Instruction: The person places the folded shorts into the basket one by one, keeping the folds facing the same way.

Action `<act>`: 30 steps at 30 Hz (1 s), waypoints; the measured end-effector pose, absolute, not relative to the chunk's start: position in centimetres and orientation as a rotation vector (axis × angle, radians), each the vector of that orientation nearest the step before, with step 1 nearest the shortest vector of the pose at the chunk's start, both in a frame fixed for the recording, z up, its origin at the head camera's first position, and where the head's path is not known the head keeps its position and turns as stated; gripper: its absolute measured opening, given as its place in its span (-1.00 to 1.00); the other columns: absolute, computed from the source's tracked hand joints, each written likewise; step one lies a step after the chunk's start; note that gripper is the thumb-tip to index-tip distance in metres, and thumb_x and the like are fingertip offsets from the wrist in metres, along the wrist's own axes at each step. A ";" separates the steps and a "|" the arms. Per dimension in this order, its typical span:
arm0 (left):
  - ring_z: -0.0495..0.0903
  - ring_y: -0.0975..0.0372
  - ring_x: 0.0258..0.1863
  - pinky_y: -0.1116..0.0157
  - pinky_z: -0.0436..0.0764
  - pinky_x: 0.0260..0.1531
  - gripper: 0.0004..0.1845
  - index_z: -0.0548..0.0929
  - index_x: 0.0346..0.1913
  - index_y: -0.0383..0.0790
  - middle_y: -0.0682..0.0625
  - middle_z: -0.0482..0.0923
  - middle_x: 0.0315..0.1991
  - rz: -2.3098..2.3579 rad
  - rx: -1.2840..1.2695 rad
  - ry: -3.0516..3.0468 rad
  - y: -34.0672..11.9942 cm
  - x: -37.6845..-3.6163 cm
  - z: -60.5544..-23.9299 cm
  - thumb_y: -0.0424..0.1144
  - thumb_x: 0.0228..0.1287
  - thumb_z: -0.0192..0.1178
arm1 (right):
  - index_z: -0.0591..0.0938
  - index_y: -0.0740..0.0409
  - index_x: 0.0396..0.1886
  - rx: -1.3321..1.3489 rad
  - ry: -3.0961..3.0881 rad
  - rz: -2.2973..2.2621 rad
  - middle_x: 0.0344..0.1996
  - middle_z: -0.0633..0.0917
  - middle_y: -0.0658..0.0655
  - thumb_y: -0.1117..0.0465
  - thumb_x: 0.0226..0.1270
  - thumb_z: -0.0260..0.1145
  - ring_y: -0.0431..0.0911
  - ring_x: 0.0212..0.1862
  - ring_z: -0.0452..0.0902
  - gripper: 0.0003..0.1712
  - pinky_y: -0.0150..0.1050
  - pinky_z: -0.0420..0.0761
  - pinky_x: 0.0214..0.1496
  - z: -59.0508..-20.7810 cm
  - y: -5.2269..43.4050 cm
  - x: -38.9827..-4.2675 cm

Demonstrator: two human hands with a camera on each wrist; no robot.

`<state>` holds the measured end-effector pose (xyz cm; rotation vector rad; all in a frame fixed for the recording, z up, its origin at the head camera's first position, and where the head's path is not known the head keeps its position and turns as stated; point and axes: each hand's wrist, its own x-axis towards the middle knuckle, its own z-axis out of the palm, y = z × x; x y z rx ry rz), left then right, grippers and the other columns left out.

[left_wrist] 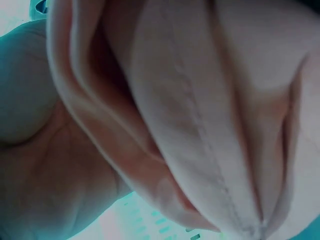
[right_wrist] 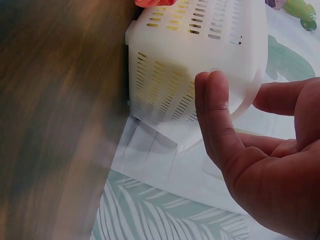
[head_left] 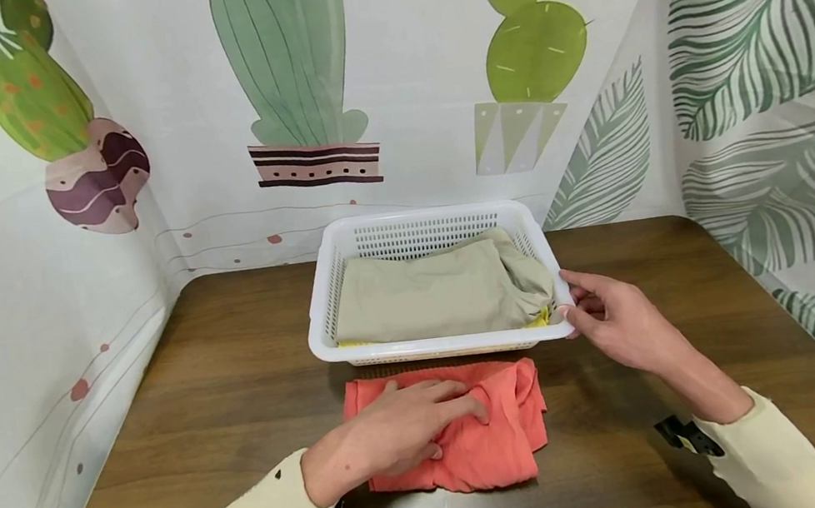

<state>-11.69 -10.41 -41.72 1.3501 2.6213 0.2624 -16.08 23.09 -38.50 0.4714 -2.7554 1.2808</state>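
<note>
1. Under the left hand (head_left: 405, 434): a folded orange cloth (head_left: 466, 440) on the worktop (head_left: 227, 392), pressed flat by straight, relaxed fingers, nothing gripped. Judged folded and ready, yet not in the basket.
2. Just beyond that hand's fingertips: a white slotted basket (head_left: 322, 297), its near wall touching or almost touching the far edge of the orange cloth.
3. Inside the basket, ahead of the left hand: a folded beige garment (head_left: 435, 293) on top, with a strip of something yellow (head_left: 539, 319) showing beneath it at the near edge. Judged as already packed.
4. At the basket's right near corner: the right hand (head_left: 614, 318), fingertips and thumb against the rim, loosely curved. Seen from the right wrist, fingers lay along the rim (right_wrist: 240, 75) without a firm clasp; reckoned as steadying, not carrying.
5. From the left wrist: only pale folds of cloth (left_wrist: 200, 115) pressed close to the lens, nothing more to tell.
6. Left to do, by judgement: lifting the orange cloth from beneath the left hand and laying it onto the beige garment. Roughly two of three pieces seemed stowed.
</note>
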 end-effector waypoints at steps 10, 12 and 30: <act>0.36 0.26 0.51 -0.21 0.53 0.19 -0.22 0.44 0.40 0.48 0.24 0.39 0.50 0.254 1.350 2.597 -11.1 -11.9 -41.8 -0.23 0.26 0.54 | 0.38 0.55 0.49 0.458 -2.767 1.282 -0.03 0.70 0.37 0.43 0.48 0.33 -0.05 -0.20 0.72 -0.34 -0.33 0.72 -0.32 -38.6 23.1 -16.1; 0.34 0.25 0.53 -0.24 0.52 0.21 -0.22 0.42 0.42 0.49 0.23 0.37 0.52 0.246 1.353 2.593 -11.2 -12.0 -41.9 -0.21 0.28 0.54 | 0.38 0.55 0.49 0.457 -2.767 1.287 -0.04 0.70 0.37 0.43 0.48 0.33 -0.05 -0.20 0.72 -0.34 -0.32 0.73 -0.31 -38.5 23.1 -16.1; 0.41 0.23 0.47 -0.13 0.55 0.25 -0.30 0.41 0.47 0.39 0.19 0.40 0.49 0.205 1.498 2.641 -11.8 -12.1 -42.3 -0.09 0.37 0.47 | 0.35 0.55 0.50 0.455 -2.731 1.331 -0.05 0.69 0.38 0.45 0.50 0.29 -0.11 -0.26 0.73 -0.35 -0.31 0.74 -0.31 -38.8 23.0 -15.7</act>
